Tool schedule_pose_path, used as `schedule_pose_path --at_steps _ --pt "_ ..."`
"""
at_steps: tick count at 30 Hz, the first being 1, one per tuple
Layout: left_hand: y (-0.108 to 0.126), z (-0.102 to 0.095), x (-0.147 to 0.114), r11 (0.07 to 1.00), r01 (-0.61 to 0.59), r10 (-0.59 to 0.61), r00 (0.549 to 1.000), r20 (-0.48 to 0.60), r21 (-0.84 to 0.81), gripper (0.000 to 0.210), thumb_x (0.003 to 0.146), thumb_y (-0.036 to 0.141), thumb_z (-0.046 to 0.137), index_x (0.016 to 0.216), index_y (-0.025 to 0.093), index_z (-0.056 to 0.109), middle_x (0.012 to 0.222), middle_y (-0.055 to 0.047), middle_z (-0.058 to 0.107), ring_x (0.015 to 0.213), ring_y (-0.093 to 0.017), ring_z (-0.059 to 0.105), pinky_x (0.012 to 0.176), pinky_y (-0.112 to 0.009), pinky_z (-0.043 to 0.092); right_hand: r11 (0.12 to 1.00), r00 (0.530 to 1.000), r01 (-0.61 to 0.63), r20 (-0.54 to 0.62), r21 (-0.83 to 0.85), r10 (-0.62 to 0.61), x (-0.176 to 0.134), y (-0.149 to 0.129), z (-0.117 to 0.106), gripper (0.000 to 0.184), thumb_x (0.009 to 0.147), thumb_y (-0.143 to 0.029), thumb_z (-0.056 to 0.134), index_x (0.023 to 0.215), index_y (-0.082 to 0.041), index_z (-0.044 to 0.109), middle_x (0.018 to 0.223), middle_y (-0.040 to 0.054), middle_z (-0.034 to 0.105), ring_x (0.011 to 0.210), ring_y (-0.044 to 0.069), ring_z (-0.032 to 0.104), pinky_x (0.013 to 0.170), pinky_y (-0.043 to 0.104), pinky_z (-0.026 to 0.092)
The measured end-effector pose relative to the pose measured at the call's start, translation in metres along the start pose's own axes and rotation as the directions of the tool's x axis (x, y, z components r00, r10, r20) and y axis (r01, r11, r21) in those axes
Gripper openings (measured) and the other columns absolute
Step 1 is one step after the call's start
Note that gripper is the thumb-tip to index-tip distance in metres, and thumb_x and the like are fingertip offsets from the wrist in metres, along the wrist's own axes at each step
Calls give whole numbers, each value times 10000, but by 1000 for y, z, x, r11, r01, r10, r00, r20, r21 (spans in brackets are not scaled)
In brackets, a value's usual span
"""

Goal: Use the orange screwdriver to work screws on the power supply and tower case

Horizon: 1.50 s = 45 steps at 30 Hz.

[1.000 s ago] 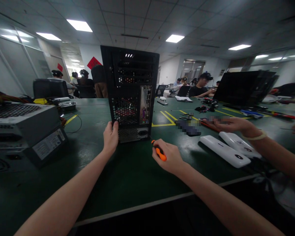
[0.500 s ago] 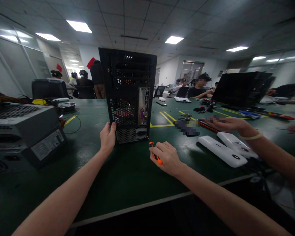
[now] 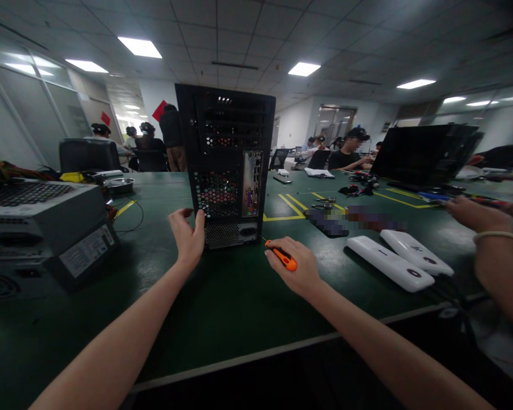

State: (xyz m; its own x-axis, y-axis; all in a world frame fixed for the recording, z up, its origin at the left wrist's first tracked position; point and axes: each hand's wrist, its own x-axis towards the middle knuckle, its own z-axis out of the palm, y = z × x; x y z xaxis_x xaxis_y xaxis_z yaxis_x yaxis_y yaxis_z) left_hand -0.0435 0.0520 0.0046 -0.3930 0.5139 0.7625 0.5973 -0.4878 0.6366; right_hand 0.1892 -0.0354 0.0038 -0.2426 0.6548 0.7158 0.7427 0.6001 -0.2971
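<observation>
A black computer case (image 3: 228, 154) stands upright on the green table, its back panel with ports and power supply facing me. My left hand (image 3: 188, 236) is at the case's lower left edge, thumb against the corner and fingers spread apart from it. My right hand (image 3: 294, 265) is closed around an orange and black screwdriver (image 3: 287, 259). The thin shaft points at the lower right corner of the case, by the power supply; whether the tip touches a screw is too small to tell.
Stacked grey power supplies (image 3: 64, 228) and a metal bowl (image 3: 119, 185) are at left. White power banks (image 3: 389, 263), a blurred dark item (image 3: 328, 222) and another black case (image 3: 419, 154) are at right. A co-worker's hand (image 3: 474, 213) reaches in from the right.
My left fingers have spread away from the case edge. The screwdriver in my right hand has swung to a flatter angle. The co-worker's hand has moved right, away from the power banks.
</observation>
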Motion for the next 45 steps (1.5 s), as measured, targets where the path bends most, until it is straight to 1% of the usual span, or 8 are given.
schedule_pose_path --at_steps 3,6,8,11,15,20,31,45 --pt "13 -4 -1 988 -111 127 980 -156 103 234 739 344 467 885 163 435 929 -60 424 899 -171 406 785 -338 349 999 999 -41 -29 1 41 1 0 1 152 777 -279 442 894 -191 479 773 4 557 602 110 486 628 254 369" --pt "28 -2 -13 965 -255 245 960 137 60 152 750 293 452 822 159 467 845 -50 467 829 -160 446 735 -317 380 998 999 20 -39 -58 -23 1 -2 1 98 723 -228 467 810 -186 481 736 9 530 632 127 475 640 265 351" --pt "36 5 -26 959 -281 272 858 435 -46 129 771 253 410 801 164 499 791 -38 512 750 -139 484 691 -292 401 991 997 71 -3 -117 -72 1 -4 1 71 694 -205 472 757 -186 499 746 20 517 679 143 472 654 276 337" --pt "40 18 -42 975 -173 221 710 669 -138 187 770 202 384 855 179 549 819 -32 580 763 -136 529 716 -292 414 984 996 87 34 -157 -83 1 -6 0 91 711 -241 468 760 -187 522 753 27 515 696 146 475 658 274 330" --pt "35 34 -48 980 120 52 613 789 -158 269 746 154 383 933 182 573 887 -42 617 811 -134 562 732 -281 430 992 1000 -21 1 -122 21 1 -7 1 171 770 -300 426 889 -193 487 671 -9 530 587 121 474 620 252 332" --pt "39 46 -41 868 491 -214 512 832 -79 318 708 124 371 964 122 559 900 -94 625 738 -139 586 625 -258 445 990 997 59 65 -126 -52 1 -7 -2 87 708 -212 459 783 -193 499 725 8 525 657 133 481 657 263 327" --pt "69 62 -55 498 867 -480 285 830 -10 137 707 141 406 796 112 506 906 -111 581 607 -83 563 545 -202 426 997 999 0 54 -77 4 2 -6 -5 124 738 -225 449 851 -189 483 722 0 547 633 127 485 660 264 346" --pt "66 57 -54 225 960 -430 251 867 -166 108 685 60 463 770 92 521 723 -75 596 573 -99 567 548 -221 448 994 996 63 72 -91 -57 1 -5 -5 135 677 -184 483 809 -198 507 766 14 540 698 150 483 681 283 340"
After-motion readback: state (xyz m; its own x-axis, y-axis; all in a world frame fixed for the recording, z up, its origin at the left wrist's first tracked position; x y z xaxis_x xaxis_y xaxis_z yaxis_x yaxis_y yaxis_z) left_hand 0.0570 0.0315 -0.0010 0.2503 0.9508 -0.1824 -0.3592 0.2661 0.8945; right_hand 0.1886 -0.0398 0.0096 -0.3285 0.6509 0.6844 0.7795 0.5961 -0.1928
